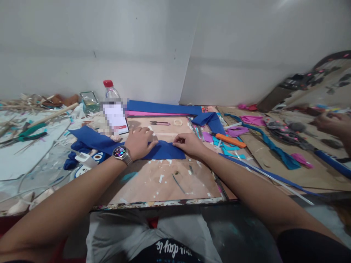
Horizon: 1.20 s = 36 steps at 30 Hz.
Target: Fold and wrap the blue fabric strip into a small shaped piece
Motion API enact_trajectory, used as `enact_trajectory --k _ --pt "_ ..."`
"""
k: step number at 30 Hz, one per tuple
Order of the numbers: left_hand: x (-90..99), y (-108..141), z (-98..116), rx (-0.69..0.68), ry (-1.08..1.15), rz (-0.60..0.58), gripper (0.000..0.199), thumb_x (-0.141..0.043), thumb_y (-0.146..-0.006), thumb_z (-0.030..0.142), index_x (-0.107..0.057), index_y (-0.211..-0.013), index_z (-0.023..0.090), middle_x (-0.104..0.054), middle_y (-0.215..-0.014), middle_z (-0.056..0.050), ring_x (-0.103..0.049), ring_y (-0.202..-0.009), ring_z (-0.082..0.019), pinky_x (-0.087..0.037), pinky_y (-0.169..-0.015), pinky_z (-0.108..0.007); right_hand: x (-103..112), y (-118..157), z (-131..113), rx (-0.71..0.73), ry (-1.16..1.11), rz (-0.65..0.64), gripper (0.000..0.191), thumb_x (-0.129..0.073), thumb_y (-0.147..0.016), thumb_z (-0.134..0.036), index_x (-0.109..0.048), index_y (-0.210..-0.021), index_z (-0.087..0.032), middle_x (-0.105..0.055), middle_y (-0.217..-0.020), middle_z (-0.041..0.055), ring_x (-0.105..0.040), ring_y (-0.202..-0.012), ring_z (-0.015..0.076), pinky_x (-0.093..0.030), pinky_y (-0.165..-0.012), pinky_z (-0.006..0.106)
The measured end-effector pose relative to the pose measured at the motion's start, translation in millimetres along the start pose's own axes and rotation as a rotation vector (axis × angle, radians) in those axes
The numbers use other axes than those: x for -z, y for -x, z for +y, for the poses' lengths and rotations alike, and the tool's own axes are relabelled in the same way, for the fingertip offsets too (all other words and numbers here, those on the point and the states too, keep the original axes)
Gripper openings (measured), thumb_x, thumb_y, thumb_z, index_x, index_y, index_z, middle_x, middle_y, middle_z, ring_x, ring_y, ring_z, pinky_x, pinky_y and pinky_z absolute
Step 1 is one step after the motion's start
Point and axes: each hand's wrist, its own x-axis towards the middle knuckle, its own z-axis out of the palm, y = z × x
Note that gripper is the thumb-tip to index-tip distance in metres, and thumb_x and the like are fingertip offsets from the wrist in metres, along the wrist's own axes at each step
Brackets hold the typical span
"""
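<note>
Smoothing the long, dark-blue fabric strip on the brown, paint-flecked surface seems the step in hand. The bare left hand lies spread over the strip; at the strip's far edge, the bare right hand apparently pinches it, contact partly hidden. Keeping that edge straight calls for 2 steady hands.

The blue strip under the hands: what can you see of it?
The blue strip looks like plain, matte fabric, lying across the brown work surface. The left hand rests on it, fingers spread; the right hand's fingertips are at its far edge. Whether it joins the blue length further left is hidden.
</note>
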Motion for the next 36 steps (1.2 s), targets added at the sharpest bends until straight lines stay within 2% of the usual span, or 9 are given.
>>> enact_trajectory --k 3,6,9,12,22,26,28,32,36 --pt "-1.8 5.6 13.3 -0.224 0.176 -0.067 0.049 -0.045 -0.103 0.052 -0.064 -0.132 0.017 -0.066 -0.135 -0.013 -0.060 -0.125 -0.030 -0.044 -0.112 -0.048 -1.3 -0.2 2.2 0.024 0.005 0.012 0.011 -0.075 -0.086 -0.031 -0.079 -0.087 -0.020 -0.074 -0.075 0.0007 -0.063 -0.068 0.0138 -0.042 -0.063 0.024" --pt "-5.8 11.9 25.6 -0.364 0.252 -0.098 0.054 -0.049 -0.101 0.053 -0.059 -0.141 0.016 -0.062 -0.144 -0.014 -0.057 -0.131 -0.030 -0.042 -0.115 -0.047 -1.8 -0.7 3.7 0.030 0.019 0.019 0.013 -0.076 -0.085 -0.032 -0.080 -0.087 -0.020 -0.074 -0.074 0.0012 -0.063 -0.068 0.0141 -0.042 -0.063 0.024" --pt "-10.2 17.0 34.2 -0.356 0.239 -0.090 0.062 -0.048 -0.101 0.055 -0.050 -0.151 0.019 -0.050 -0.159 -0.013 -0.046 -0.144 -0.034 -0.033 -0.122 -0.054 -2.3 -1.2 4.7 0.039 0.033 0.023 0.013 -0.076 -0.086 -0.032 -0.080 -0.088 -0.020 -0.074 -0.074 0.0013 -0.063 -0.067 0.0141 -0.041 -0.063 0.024" --pt "-13.8 19.6 38.5 -0.363 0.233 -0.141 0.063 -0.045 -0.102 0.058 -0.048 -0.154 0.022 -0.047 -0.161 -0.011 -0.040 -0.150 -0.035 -0.026 -0.125 -0.059 -2.9 -1.3 5.4 0.058 0.023 0.030 0.012 -0.075 -0.086 -0.030 -0.080 -0.087 -0.019 -0.074 -0.074 0.0013 -0.063 -0.067 0.0136 -0.040 -0.063 0.024" --pt "-18.7 19.8 43.2 -0.386 0.214 -0.269 0.073 -0.037 -0.103 0.064 -0.037 -0.161 0.019 -0.036 -0.168 -0.011 -0.029 -0.157 -0.034 -0.014 -0.128 -0.060 2.2 -3.6 8.2 0.056 0.034 0.061 0.012 -0.076 -0.084 -0.029 -0.080 -0.084 -0.018 -0.073 -0.072 0.0021 -0.060 -0.065 0.0132 -0.039 -0.063 0.024" --pt "-17.7 15.9 55.1 -0.385 0.201 -0.287 0.077 -0.035 -0.103 0.066 -0.036 -0.161 0.015 -0.033 -0.169 -0.013 -0.028 -0.157 -0.034 -0.021 -0.127 -0.056 3.2 -4.4 10.6 0.029 0.022 0.045 0.009 -0.075 -0.084 -0.025 -0.080 -0.085 -0.017 -0.073 -0.071 0.0020 -0.060 -0.064 0.0129 -0.039 -0.062 0.023" --pt "-16.2 12.3 61.3 -0.365 0.184 -0.257 0.077 -0.035 -0.102 0.067 -0.042 -0.157 0.014 -0.039 -0.166 -0.015 -0.036 -0.153 -0.035 -0.029 -0.124 -0.054 4.0 -5.0 12.6 0.023 0.009 0.036 0.011 -0.074 -0.085 -0.026 -0.080 -0.086 -0.017 -0.074 -0.073 0.0025 -0.062 -0.065 0.0133 -0.041 -0.063 0.023" --pt "-14.3 5.2 68.2 -0.370 0.164 -0.175 0.066 -0.038 -0.102 0.063 -0.059 -0.142 0.014 -0.060 -0.145 -0.017 -0.058 -0.123 -0.034 -0.047 -0.106 -0.050 7.1 -8.0 19.1 0.067 -0.036 0.045 0.025 -0.062 -0.093 -0.030 -0.079 -0.082 -0.015 -0.077 -0.077 0.0047 -0.064 -0.070 0.0150 -0.044 -0.066 0.024" --pt "-19.2 4.1 67.7 -0.316 0.205 -0.118 0.059 -0.041 -0.101 0.062 -0.064 -0.134 0.019 -0.063 -0.139 -0.014 -0.057 -0.118 -0.033 -0.047 -0.103 -0.052 11.5 -10.6 26.2 0.038 -0.183 -0.019 0.025 -0.056 -0.088 -0.019 -0.080 -0.091 -0.014 -0.079 -0.081 0.0041 -0.069 -0.075 0.0157 -0.050 -0.071 0.024"
